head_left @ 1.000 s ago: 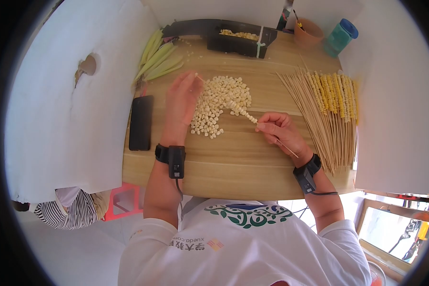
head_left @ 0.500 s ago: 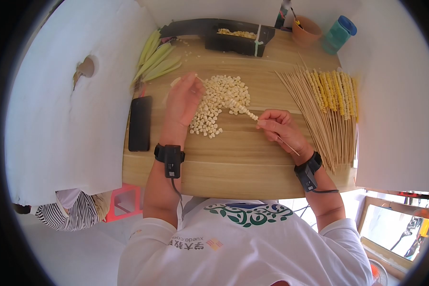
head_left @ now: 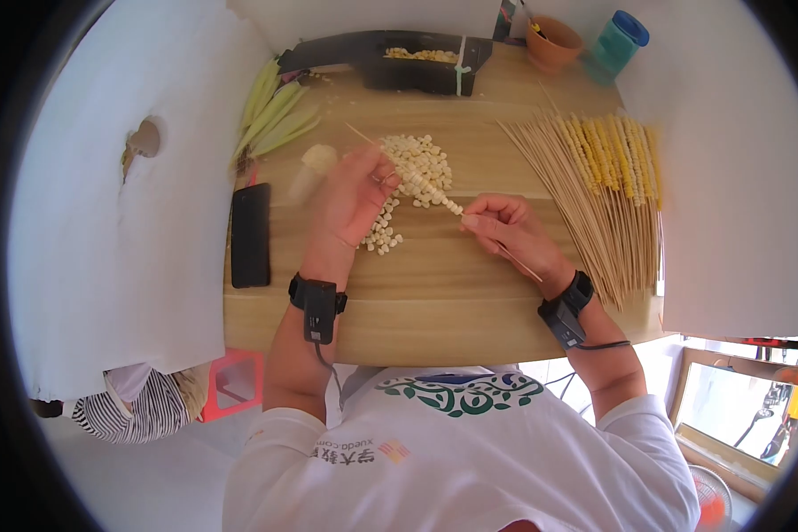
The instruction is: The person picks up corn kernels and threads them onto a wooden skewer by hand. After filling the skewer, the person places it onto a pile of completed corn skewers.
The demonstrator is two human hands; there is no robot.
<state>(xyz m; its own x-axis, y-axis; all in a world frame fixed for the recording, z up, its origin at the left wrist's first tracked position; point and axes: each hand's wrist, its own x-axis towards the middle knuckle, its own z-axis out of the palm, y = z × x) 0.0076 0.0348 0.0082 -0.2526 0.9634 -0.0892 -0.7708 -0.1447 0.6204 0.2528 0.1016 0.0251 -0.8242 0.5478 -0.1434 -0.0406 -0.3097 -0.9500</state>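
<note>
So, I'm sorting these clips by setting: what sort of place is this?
Likely a small food-prep workstation: a wooden table with a pile of corn kernels and a stack of bamboo skewers, some threaded with corn.

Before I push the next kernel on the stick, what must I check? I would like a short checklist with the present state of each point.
1. The right hand has its grip closed on the thin wooden skewer: ok.
2. The skewer's pointed end is bare, with room for more: ok.
3. The left hand is at the threaded kernels: ok.
4. A kernel is held in the left fingers: cannot tell.
5. The pale loose corn kernels lie beside the left hand: ok.
6. The black flat phone lies apart from the kernels: ok.
</note>
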